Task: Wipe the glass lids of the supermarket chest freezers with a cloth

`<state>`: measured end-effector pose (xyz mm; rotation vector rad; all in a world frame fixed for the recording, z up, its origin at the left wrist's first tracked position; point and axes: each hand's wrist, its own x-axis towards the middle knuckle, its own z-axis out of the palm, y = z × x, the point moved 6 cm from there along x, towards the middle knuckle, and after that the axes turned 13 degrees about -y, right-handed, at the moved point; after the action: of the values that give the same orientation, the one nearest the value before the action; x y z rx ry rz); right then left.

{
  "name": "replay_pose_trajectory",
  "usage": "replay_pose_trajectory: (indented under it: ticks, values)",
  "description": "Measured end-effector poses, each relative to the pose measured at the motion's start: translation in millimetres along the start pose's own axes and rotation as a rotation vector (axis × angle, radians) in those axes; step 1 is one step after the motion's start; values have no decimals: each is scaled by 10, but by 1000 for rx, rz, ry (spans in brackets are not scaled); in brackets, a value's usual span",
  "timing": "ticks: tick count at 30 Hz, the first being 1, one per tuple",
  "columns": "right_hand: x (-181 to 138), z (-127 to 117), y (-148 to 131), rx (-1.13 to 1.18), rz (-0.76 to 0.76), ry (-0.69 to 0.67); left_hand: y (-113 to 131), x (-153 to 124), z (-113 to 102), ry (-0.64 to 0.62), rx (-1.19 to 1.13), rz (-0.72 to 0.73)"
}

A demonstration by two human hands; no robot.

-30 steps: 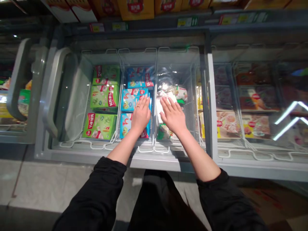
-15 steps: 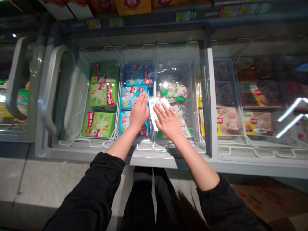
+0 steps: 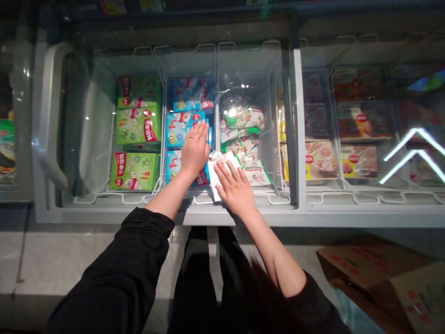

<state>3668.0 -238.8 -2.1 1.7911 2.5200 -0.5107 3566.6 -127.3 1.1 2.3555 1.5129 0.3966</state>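
My right hand (image 3: pixel 237 188) lies flat on a folded white wipe (image 3: pixel 213 169), pressing it against the clear glass lid (image 3: pixel 246 60) of a chest freezer. Whether the wipe is cloth or paper I cannot tell. To its left, my left hand (image 3: pixel 195 147) rests on the same glass with its fingers stretched out and nothing in it. A ring shows on one finger. Under the glass, below my left hand, are blue boxes (image 3: pixel 179 127). Bags with green and white print (image 3: pixel 255 169) lie in the wire basket beneath my right hand.
Green boxes (image 3: pixel 135 171) fill the left basket. A large grey handle (image 3: pixel 52 111) stands up at the lid's left side. More boxed food (image 3: pixel 321 160) lies under the right-hand glass. An opened cardboard box (image 3: pixel 368 264) sits on the floor at the right.
My right hand has drawn the white wipe toward me, down to near the freezer's front edge. My left hand stays over the blue boxes. The view has shifted slightly.
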Motion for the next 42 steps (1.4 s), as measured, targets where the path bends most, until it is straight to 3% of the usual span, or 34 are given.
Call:
replay_pose_trajectory:
  ticks: [4, 6, 11, 13, 15, 18, 21, 24, 28, 30, 34, 36, 39, 42]
  values:
    - [-270, -4, 406, -12, 230, 43, 265, -168, -11, -33, 19, 97]
    - [-443, 68, 432, -15, 294, 28, 440, -337, 39, -57, 2, 116]
    - [-479, 204, 121, -30, 162, -41, 774, -888, 334, -144, -77, 13]
    - [-430, 177, 166, -50, 104, -53, 836, -1053, 448, -161, -100, -26]
    - [-465, 121, 417, -75, 148, -47, 865, -1143, 526, -172, -117, -41]
    - [-730, 63, 936, -119, 355, -34, 873, -1166, 572, -178, -141, -41]
    - [-1029, 93, 1111, -139, 459, -49, 877, -1147, 569, -163, -162, -34]
    - [-1064, 172, 833, -121, 401, -64, 886, -1147, 564, -146, -172, -23]
    - [-842, 222, 431, -79, 217, -62, 877, -1163, 568, -128, -193, -15]
    - [-822, 212, 513, -67, 233, -41, 864, -1171, 568, -119, -208, -11]
    - [-1112, 257, 942, -53, 501, 35, 845, -1186, 577, -123, -230, -13]
    - [-1261, 340, 924, -41, 573, 45, 838, -1193, 585, -133, -232, -21]
    - [-1256, 491, 508, -5, 501, 10, 832, -1201, 590, -147, -220, -20]
    - [-1087, 566, 37, 38, 306, -54, 823, -1208, 584, -175, -186, -6]
